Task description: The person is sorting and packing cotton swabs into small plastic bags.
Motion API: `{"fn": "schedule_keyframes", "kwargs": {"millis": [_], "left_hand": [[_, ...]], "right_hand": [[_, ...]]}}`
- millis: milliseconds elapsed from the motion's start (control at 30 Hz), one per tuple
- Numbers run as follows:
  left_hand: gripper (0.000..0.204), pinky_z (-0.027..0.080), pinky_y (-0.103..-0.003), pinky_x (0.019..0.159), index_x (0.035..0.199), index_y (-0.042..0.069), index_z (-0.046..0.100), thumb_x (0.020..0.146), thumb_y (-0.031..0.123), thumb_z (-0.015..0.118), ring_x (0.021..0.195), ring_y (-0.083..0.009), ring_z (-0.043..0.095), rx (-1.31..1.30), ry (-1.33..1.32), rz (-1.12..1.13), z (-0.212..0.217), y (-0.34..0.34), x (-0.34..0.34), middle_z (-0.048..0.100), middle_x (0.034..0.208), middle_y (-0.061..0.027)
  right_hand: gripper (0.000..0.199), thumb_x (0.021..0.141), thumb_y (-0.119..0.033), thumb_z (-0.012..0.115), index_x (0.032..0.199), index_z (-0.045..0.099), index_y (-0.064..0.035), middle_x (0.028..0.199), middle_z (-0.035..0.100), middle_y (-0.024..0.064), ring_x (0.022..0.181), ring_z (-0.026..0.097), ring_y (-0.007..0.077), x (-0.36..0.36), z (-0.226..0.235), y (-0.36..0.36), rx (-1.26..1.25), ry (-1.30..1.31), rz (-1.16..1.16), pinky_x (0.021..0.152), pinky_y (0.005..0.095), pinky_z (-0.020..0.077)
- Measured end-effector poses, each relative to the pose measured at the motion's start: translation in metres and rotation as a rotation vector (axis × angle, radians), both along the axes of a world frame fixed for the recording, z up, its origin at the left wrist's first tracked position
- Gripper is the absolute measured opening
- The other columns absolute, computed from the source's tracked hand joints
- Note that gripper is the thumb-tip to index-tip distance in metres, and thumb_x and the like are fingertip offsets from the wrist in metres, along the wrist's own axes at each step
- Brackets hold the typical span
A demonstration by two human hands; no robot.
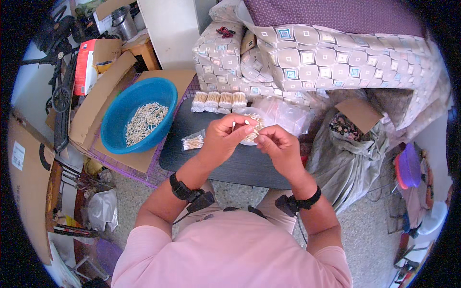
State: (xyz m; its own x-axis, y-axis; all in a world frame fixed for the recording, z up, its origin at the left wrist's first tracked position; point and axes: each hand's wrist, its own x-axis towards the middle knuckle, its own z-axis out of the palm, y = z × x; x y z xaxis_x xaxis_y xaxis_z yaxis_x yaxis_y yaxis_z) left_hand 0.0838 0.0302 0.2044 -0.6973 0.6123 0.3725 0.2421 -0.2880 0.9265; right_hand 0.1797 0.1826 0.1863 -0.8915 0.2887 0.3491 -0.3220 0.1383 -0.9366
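Observation:
My left hand [224, 139] is closed in a pinch on a few cotton swabs [234, 125], their white tips sticking up past the fingers. Close beside it, my right hand [279, 148] has thumb and forefinger pressed together; whatever lies between them is too small to make out. Both hands are over the near side of a white bowl [246, 143], partly hiding the loose swabs in it. Several bundles of cotton swabs [219, 102] stand in a row behind the bowl. A small clear bag of swabs [193, 141] lies left of my left hand.
The dark table [221, 168] holds the bowl and packs, with clear plastic bags [283, 115] at its back right. A blue basin [165, 137] of loose swabs sits on cardboard to the left. Beyond is a patterned, cloth-covered seat [307, 62]; a grey sack [343, 163] stands right.

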Motion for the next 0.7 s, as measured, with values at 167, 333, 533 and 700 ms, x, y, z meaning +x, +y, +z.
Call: {"fn": "schedule_keyframes", "kwargs": {"millis": [167,333,533,700], "left_hand": [[0.021,0.034,-0.021,0.056,0.095,0.005,0.063,0.098,0.022,0.051,0.063,-0.0039,0.043,-0.083,0.211,-0.046,-0.007,0.001,-0.005,0.057,0.08,-0.0005],[0.028,0.038,-0.024,0.06,0.092,0.006,0.056,0.101,0.028,0.042,0.065,-0.0084,0.046,-0.028,-0.175,-0.129,-0.016,0.001,-0.019,0.057,0.084,-0.0031],[0.027,0.039,-0.025,0.058,0.094,0.007,0.054,0.102,0.028,0.039,0.063,-0.0097,0.046,0.132,-0.385,-0.087,-0.058,0.005,-0.046,0.055,0.083,-0.0036],[0.025,0.04,-0.026,0.057,0.106,0.008,0.056,0.102,0.026,0.038,0.063,-0.0099,0.047,-0.075,-0.435,-0.039,-0.083,-0.001,-0.064,0.053,0.078,-0.0022]], "right_hand": [[0.009,0.093,-0.011,0.06,0.098,0.062,-0.0031,0.084,0.065,0.0004,0.073,0.057,0.0054,-0.003,-0.007,-0.002,0.012,-0.095,0.141,0.064,0.0209,0.0471],[0.012,0.094,-0.012,0.059,0.101,0.062,-0.0036,0.086,0.065,-0.0003,0.074,0.058,0.0056,-0.013,-0.021,0.023,0.163,-0.076,0.022,0.064,0.0208,0.0478],[0.009,0.09,-0.008,0.062,0.097,0.063,-0.0018,0.079,0.065,0.0042,0.073,0.058,0.008,-0.032,-0.039,0.049,0.201,-0.14,-0.149,0.065,0.0237,0.0476],[0.012,0.086,-0.007,0.064,0.098,0.063,-0.0035,0.087,0.065,0.0103,0.074,0.062,0.0163,-0.053,-0.068,0.066,0.464,-0.112,-0.161,0.066,0.0292,0.0504]]}}
